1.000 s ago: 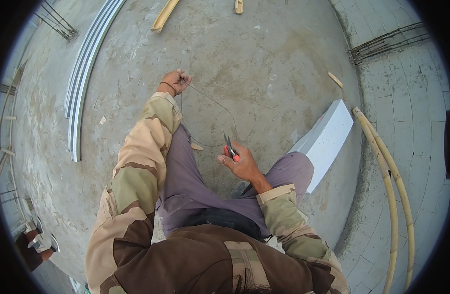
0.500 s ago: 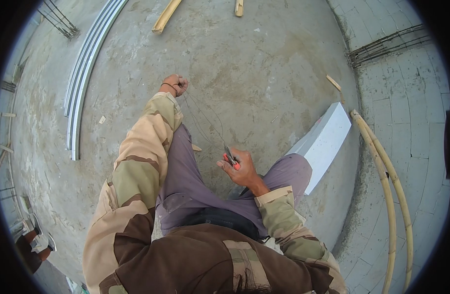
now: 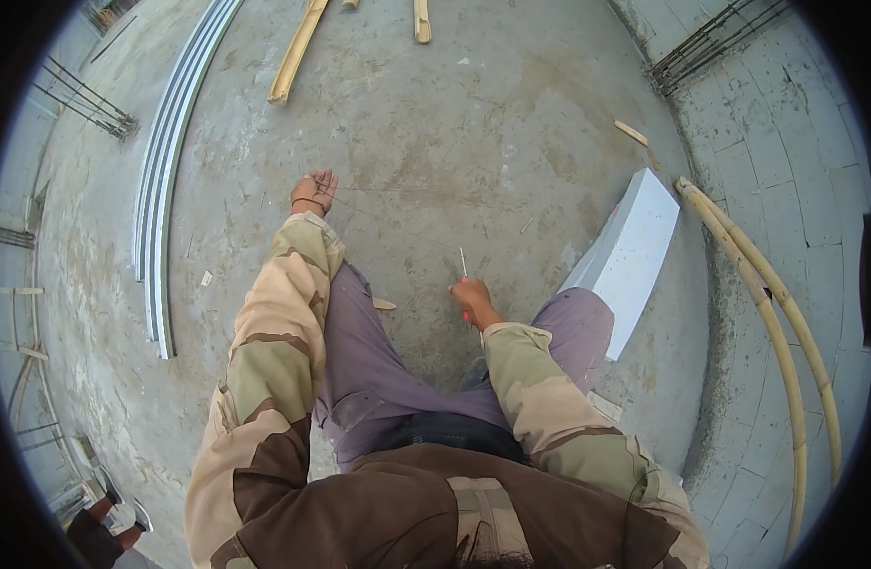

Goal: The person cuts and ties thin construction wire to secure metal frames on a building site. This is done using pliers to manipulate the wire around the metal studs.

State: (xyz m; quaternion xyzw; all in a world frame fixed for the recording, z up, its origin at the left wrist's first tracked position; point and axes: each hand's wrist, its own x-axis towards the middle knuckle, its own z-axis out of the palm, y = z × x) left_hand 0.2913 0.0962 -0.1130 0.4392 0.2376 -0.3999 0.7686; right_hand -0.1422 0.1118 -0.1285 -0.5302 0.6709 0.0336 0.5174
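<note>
My right hand is closed around red-handled pliers, whose metal nose points away from me. A thin wire runs across the gap between my hands, from my left hand toward the pliers' tip. The left hand is out beyond my left knee, gripping the wire with some of its fingers extended. Whether the jaws touch the wire is too fine to make out. Below both hands lies the bare concrete floor.
A long white box-like piece lies beside my right knee. Farther right are two bent bamboo-like poles and rebar by the block surface. Ridged metal profiles lie left; yellowish channel pieces lie ahead. Another person's legs show lower left.
The wire, looped and slack before, is stretched out straighter. My left hand has moved left and slightly nearer, its fingers loosening from a fist. The pliers have turned to point forward.
</note>
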